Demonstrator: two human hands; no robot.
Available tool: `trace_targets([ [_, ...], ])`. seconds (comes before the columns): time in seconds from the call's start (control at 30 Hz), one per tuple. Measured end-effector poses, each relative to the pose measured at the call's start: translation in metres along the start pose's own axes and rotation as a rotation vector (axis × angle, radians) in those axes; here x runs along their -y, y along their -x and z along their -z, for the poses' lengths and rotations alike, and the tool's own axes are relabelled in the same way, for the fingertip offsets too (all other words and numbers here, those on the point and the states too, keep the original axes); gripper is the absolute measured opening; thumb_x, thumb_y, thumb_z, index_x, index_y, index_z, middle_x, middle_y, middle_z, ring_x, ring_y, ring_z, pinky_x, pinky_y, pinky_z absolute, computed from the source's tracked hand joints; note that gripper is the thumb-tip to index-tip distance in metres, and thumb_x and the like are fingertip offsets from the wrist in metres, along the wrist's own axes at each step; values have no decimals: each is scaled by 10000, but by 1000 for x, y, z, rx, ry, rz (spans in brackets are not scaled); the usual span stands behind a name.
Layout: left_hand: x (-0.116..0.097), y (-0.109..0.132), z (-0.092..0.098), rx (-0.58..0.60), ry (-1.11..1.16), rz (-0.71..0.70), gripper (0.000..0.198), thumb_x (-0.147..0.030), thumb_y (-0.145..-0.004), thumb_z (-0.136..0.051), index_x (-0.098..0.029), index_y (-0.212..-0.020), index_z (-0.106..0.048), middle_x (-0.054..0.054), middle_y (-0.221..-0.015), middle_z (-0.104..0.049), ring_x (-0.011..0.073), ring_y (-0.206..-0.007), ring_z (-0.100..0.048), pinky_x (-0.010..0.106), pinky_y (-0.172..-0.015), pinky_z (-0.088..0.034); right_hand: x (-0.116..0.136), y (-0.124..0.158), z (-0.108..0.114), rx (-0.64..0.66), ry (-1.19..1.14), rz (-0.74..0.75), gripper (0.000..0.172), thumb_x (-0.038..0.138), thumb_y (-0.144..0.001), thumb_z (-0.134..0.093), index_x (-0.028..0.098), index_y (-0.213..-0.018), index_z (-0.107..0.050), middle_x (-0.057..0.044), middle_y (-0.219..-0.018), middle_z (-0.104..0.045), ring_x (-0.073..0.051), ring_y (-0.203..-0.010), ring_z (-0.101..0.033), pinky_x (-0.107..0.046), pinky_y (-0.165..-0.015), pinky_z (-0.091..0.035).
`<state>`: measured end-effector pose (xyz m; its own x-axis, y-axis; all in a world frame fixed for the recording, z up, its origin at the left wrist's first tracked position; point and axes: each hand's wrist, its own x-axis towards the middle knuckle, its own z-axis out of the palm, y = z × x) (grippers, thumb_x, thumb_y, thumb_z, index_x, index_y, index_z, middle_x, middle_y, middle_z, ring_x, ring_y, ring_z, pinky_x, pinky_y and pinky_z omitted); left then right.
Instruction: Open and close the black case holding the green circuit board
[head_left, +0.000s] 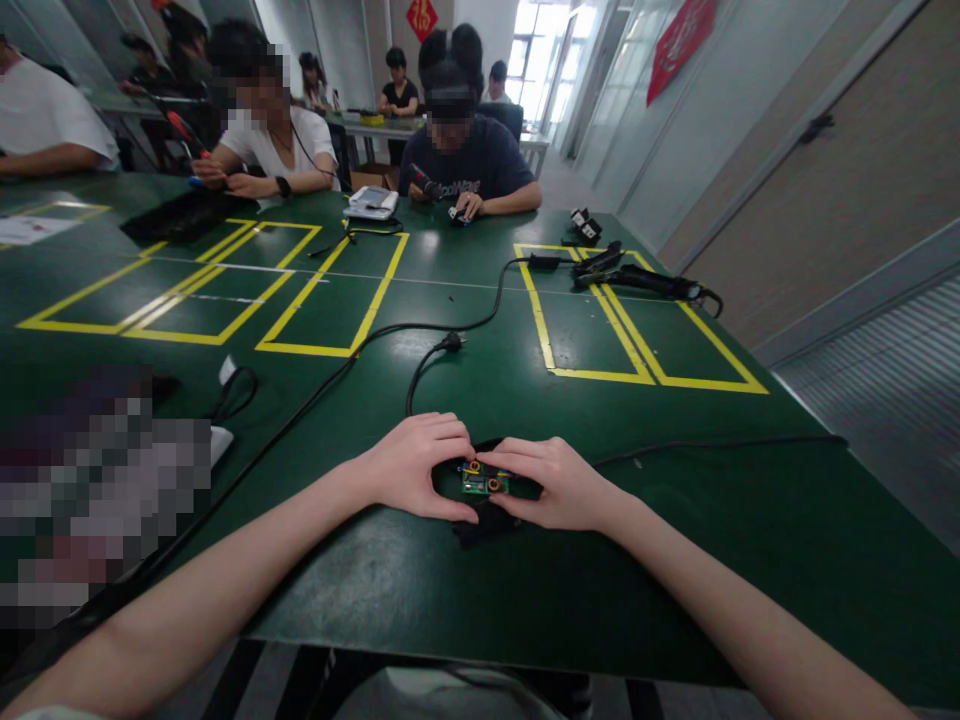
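A small green circuit board (pixel 474 484) with copper-wound ring coils and blue and yellow wires lies at the table's near side, between my two hands. My left hand (pixel 421 466) curves around its left side, fingertips at the upper edge and thumb along the lower edge. From the right, my right hand (pixel 559 485) pinches the board between fingers and thumb. Beneath the board shows a black piece (pixel 487 525), partly covered by my hands; its exact shape I cannot make out.
On the green table (pixel 360 590), a black cable (pixel 322 385) runs diagonally, with a plug (pixel 451 342) beyond my hands. A black corded tool (pixel 637 278) lies at the far right. Across the table, a person (pixel 480 160) handles a small object. Blurred things occupy the left.
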<state>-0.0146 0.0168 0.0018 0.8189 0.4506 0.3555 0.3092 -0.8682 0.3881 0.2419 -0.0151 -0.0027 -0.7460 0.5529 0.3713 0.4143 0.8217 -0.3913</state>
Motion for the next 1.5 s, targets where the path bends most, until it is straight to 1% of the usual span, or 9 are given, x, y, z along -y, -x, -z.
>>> trace_targets([
  [0.23, -2, 0, 0, 14, -82, 45, 574, -684, -816, -741, -176, -1082, -704, 109, -1080, -685, 276, -1049, -652, 393, -915, -505, -2, 1, 3, -115, 55, 70, 360, 264, -995, -591, 227, -1349, -646, -94, -1144, -782, -197, -965, -777, -284, -810, -629],
  [0.37, 0, 1, 0, 13, -78, 64, 604, -679, -814, -747, -182, -1155, -711, 135, -1219, -692, 333, -1253, -605, 463, -1080, -465, -3, 2, 1, -116, 99, 63, 324, 266, -1000, -600, 235, -1314, -669, -87, -1143, -790, -196, -960, -783, -283, -807, -637],
  [0.5, 4, 2, 0, 21, -83, 107, 640, -659, -804, -768, -175, -1217, -703, 150, -1311, -682, 356, -1340, -568, 514, -1156, -419, -3, 2, 0, -101, 93, 69, 284, 262, -1004, -592, 213, -1271, -674, -101, -1156, -784, -197, -968, -782, -286, -803, -637],
  [0.6, 5, 2, 1, 12, -89, 127, 658, -648, -826, -749, -182, -1285, -680, 157, -1349, -672, 367, -1371, -548, 547, -1185, -392, -2, 2, -2, -62, 103, 8, 327, 287, -983, -610, 228, -1301, -660, -130, -1313, -722, -221, -1065, -762, -293, -783, -637],
  [0.7, 7, 2, 2, -14, -68, 138, 691, -616, -859, -729, -193, -1393, -611, 162, -1407, -644, 358, -1381, -543, 548, -1186, -401, -2, 2, -6, -48, 104, -80, 490, 371, -908, -697, 225, -1370, -622, -170, -1450, -624, -276, -1157, -727, -346, -796, -646],
  [0.8, 10, 4, 3, -45, -30, 128, 665, -583, -881, -721, -211, -1416, -589, 153, -1404, -647, 339, -1358, -565, 527, -1165, -434, -4, 2, -9, -57, 75, -134, 574, 367, -859, -738, 240, -1402, -600, -148, -1404, -656, -278, -1137, -734, -367, -833, -646],
  [1.13, 14, 1, -1, -104, -18, 140, 359, -382, -966, -642, -208, -1279, -663, 112, -1170, -729, 267, -1136, -657, 443, -1009, -552, -19, -7, -8, -153, 40, -213, 361, 262, -908, -686, 231, -1267, -665, -82, -1178, -771, -230, -1009, -770, -349, -858, -635],
  [1.37, 20, 1, -3, -210, -24, 183, 306, -287, -995, -580, -208, -1284, -639, 110, -1218, -709, 257, -1150, -640, 429, -989, -575, -33, -13, -6, -134, 76, -255, 401, 288, -892, -731, 244, -1287, -678, -70, -1202, -777, -249, -1057, -762, -378, -916, -620],
  [1.5, 21, 2, -5, -217, -73, 253, 316, -244, -970, -576, -209, -1279, -633, 105, -1208, -684, 247, -1096, -650, 409, -944, -583, -37, -15, -3, -158, 96, -327, 465, 306, -881, -757, 225, -1326, -654, -83, -1180, -773, -252, -1010, -752, -393, -874, -625],
])
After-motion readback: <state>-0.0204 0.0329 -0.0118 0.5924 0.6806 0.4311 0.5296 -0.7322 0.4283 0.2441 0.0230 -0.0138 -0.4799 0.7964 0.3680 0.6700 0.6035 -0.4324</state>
